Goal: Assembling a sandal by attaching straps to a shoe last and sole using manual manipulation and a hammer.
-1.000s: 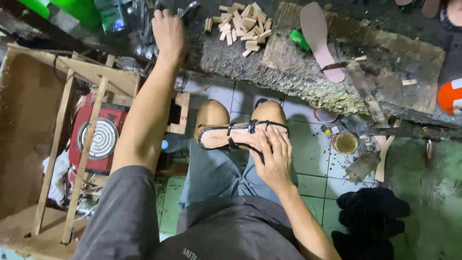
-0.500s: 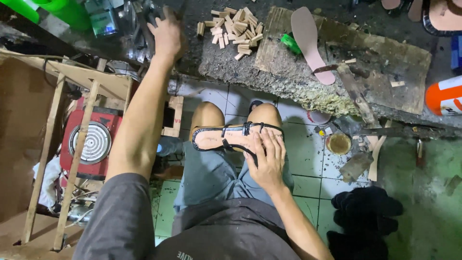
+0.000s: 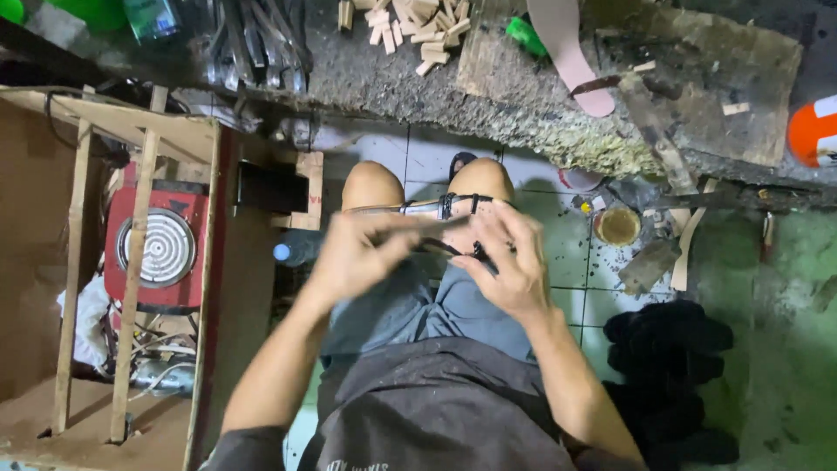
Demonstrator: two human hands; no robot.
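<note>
Rough workbench (image 3: 523, 105) across top — wood blocks (image 3: 410, 26), pink sole (image 3: 567, 52), green bit (image 3: 526, 35), metal tools (image 3: 253, 39), brown board (image 3: 697, 78) on it. Tiled floor (image 3: 602, 288) below — round tin (image 3: 617, 225), black cloth (image 3: 667, 358).

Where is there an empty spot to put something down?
Bare tile floor lies right of the black cloth pile. The brown board on the bench has open room. It is crowded by the wood blocks, the tools and the lap, where both hands hold a sandal.
</note>
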